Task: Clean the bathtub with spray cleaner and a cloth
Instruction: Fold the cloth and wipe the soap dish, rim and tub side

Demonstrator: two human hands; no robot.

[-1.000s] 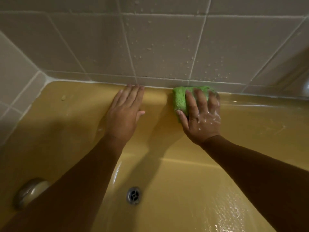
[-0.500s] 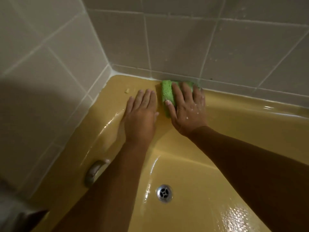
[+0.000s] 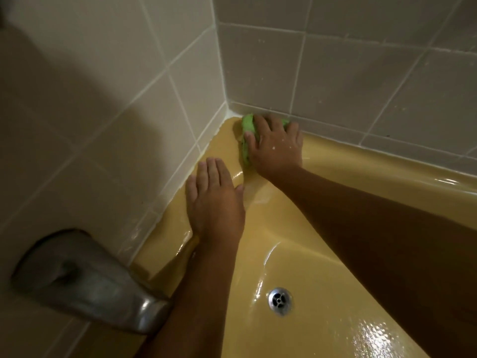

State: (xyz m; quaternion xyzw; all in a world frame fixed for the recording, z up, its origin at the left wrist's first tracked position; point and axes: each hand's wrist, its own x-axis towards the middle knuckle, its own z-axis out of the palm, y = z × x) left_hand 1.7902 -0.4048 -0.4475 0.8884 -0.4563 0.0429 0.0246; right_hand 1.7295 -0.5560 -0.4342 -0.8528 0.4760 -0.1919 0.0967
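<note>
Green cloth (image 3: pixel 247 125) sits on the far rim of the bathtub (image 3: pixel 361 161), well beyond the drain (image 3: pixel 280 300) and a bit to its left, tucked where the rim meets the corner of the tiled wall (image 3: pixel 361 81).

The right hand (image 3: pixel 277 148) lies on top of the cloth, palm down w/ fingers spread over it toward the wall and thumb along the cloth's near edge. It's pressing it flat, not bunching it in a fist. Droplets on the back of the hand. Forearm runs in from the drain's right, crossing above the basin.

Progress, prob.: tub floor right next to the drain shines wet, and so does the rim right of the cloth, so those bits look wiped already. The corner is the spot in hand now. Rim strip beyond-left of the drain looks left to do, plus any rinse. No spray bottle in view, so can't tell if more spraying is due.

The left hand (image 3: pixel 215 205) is between drain and cloth, flat on the rim beside the side wall, fingers straight and together, holding nothing. Looks like a brace for leaning in.

Metal spout (image 3: pixel 85 277) sticks out well left of the drain, blurred.
</note>
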